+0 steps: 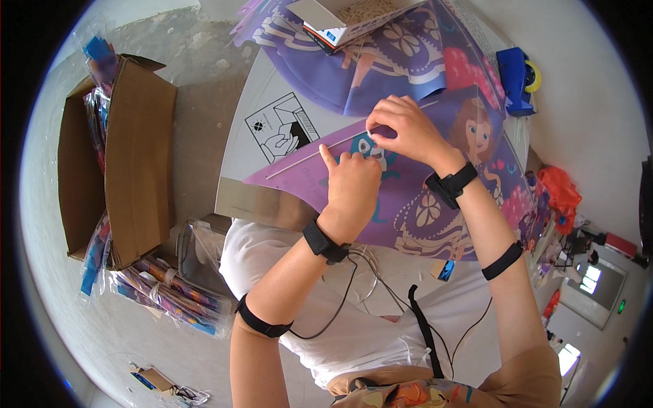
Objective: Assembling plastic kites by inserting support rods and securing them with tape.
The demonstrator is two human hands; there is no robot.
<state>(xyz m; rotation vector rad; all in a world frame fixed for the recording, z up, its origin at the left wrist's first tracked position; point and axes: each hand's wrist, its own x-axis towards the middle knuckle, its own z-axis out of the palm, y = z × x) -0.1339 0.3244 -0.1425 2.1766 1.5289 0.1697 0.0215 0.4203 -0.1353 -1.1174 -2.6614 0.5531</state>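
A purple kite-like printed sheet [309, 178] lies across the grey-white table, its pointed end to the left. A thin white rod [294, 164] runs slantwise along its far edge. My left hand [352, 180] rests on the sheet, its index finger stretched out and pressing beside the rod, the other fingers curled loosely. To the right, my right hand [406, 130] pinches a small white piece [369, 134] at the rod between thumb and fingertips. What exactly the piece is cannot be made out. The sheet's right part carries a printed cartoon figure.
Beyond my hands lie more purple printed sheets [401, 64], with an open box of small beige pieces [367, 12] on them. A blue tape dispenser [515, 81] stands at the right. Left of the table is a cardboard carton [141, 163] beside plastic-wrapped bundles [173, 292].
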